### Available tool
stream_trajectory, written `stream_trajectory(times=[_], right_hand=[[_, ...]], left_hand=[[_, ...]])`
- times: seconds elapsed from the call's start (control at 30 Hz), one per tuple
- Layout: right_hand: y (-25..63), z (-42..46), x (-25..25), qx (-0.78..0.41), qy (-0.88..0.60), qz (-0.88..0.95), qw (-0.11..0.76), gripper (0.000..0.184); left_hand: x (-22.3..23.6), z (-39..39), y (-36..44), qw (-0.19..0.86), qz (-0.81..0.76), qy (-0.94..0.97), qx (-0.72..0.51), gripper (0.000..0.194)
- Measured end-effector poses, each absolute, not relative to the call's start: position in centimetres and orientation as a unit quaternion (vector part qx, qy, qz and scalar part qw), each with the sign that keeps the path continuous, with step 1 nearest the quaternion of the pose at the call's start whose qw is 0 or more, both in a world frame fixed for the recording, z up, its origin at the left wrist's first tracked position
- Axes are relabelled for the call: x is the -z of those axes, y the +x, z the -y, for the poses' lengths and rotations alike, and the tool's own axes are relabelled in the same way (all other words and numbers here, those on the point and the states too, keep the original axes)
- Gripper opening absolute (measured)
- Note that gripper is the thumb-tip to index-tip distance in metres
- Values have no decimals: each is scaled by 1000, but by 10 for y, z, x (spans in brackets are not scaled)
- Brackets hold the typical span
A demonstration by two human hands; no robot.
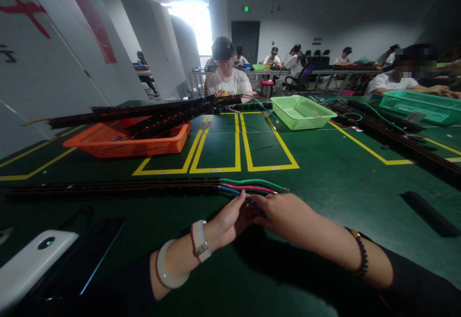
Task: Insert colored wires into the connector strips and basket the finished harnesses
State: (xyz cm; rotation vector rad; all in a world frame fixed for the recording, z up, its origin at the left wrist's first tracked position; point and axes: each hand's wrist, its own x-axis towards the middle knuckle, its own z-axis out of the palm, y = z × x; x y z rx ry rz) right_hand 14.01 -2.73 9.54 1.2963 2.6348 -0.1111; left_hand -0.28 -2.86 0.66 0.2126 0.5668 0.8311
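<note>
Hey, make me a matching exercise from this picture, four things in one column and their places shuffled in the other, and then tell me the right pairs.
Things
1. Orange basket
2. Blue wire
3. White device
4. Green wire

Places
A. Just beyond the red wire
B. At the bottom left of the picture
C. Running to the left hand and right hand
D. Beneath dark strips that lie across it

Right pairs: 1-D, 2-C, 3-B, 4-A
</note>
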Motion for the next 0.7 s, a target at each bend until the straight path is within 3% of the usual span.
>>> stream_trajectory(times=[0.13, 0.43, 0.7], right_hand=[[149, 23, -86, 27, 413, -906, 92, 47], [168, -3, -90, 30, 376, -921, 96, 34], [174, -16, -70, 105, 373, -917, 92, 39]], left_hand=[[-3, 29, -3, 876, -245, 122, -398, 26], [-9, 32, -6, 895, -214, 227, -320, 41], [-9, 33, -4, 876, -250, 280, -301, 32]])
